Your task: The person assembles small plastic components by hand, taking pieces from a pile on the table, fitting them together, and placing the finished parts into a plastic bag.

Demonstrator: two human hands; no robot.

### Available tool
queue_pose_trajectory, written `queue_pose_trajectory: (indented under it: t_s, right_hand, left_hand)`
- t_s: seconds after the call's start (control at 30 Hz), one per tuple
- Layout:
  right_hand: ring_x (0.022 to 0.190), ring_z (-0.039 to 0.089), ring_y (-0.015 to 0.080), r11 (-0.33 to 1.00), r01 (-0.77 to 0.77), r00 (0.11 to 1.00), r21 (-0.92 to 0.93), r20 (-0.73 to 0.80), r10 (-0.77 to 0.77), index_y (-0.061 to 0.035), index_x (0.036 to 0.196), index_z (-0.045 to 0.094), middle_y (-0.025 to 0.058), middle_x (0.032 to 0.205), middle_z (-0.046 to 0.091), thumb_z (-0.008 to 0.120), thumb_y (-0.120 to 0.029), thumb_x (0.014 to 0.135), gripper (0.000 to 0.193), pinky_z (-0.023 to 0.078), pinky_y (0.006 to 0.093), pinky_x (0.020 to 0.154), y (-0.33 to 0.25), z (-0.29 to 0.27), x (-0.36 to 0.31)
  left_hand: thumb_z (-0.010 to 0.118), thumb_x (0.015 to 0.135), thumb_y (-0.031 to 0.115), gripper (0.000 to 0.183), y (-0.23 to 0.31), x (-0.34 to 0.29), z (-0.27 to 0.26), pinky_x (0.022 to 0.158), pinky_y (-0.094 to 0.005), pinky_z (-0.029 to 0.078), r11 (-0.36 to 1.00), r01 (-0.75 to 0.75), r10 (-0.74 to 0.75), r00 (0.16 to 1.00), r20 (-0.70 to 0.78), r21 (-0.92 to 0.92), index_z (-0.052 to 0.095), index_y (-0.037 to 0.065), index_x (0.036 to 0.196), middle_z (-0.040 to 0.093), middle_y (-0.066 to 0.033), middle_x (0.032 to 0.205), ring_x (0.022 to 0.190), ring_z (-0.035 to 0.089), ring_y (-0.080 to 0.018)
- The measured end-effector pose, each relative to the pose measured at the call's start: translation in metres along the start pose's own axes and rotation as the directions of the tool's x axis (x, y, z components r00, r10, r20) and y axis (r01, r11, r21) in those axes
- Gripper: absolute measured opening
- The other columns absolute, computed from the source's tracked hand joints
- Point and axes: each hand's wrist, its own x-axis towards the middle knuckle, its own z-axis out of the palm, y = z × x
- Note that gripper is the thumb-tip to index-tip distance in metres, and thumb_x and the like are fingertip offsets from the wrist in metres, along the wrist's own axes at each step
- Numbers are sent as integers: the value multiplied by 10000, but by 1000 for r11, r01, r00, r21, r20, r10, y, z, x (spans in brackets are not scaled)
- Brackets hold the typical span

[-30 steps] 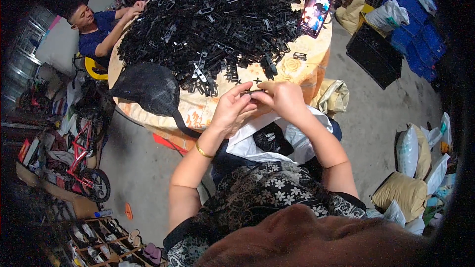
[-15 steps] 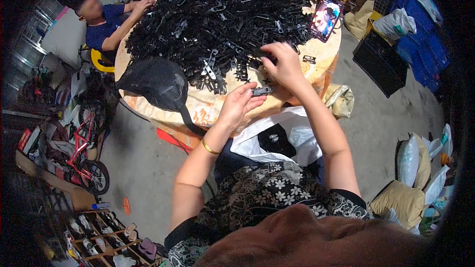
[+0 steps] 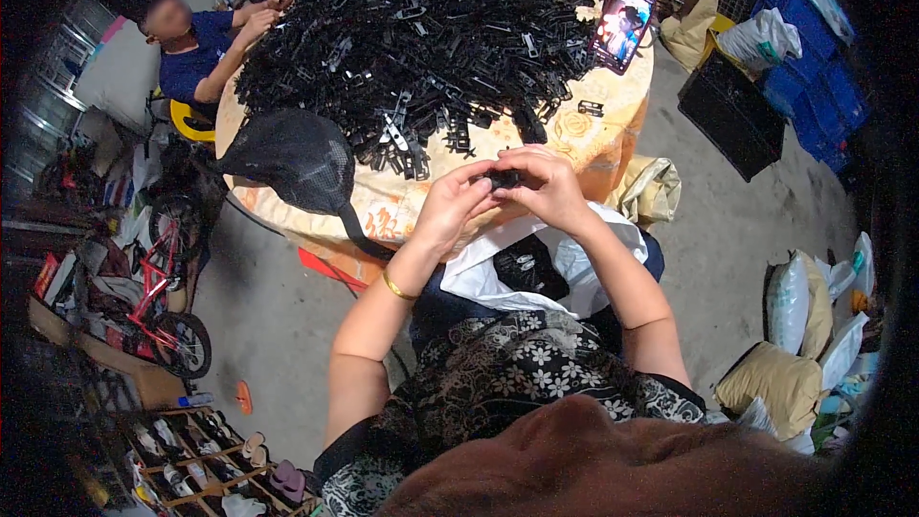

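A red bicycle (image 3: 151, 289) stands at left; blue crates (image 3: 802, 91) and stuffed sacks (image 3: 772, 391) sit at right.

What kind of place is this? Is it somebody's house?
Maybe a home or garage used as a small workshop. A big heap of black parts lies on a cloth-covered table, while a red bicycle and shoes are nearby.

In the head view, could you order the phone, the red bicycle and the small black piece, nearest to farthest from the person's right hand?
1. The small black piece, held between the right hand and left hand.
2. The phone, ahead, on the table's right side.
3. The red bicycle, far left, beyond the table.
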Motion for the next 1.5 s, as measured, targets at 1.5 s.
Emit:
queue_pose_trajectory:
  t_s: [1.5]
  right_hand:
    - [822,522,309,707,-257,966,-659,-165,198,-48,1064,550,145,946,578,589,-96,725,344,433,366,768,68,-71,14]
  left_hand:
    - [651,704,201,363,31,36,13,749,-382,419,-287,-100,515,823,242,953,545,1,988,494,-160,936,869,478,-324]
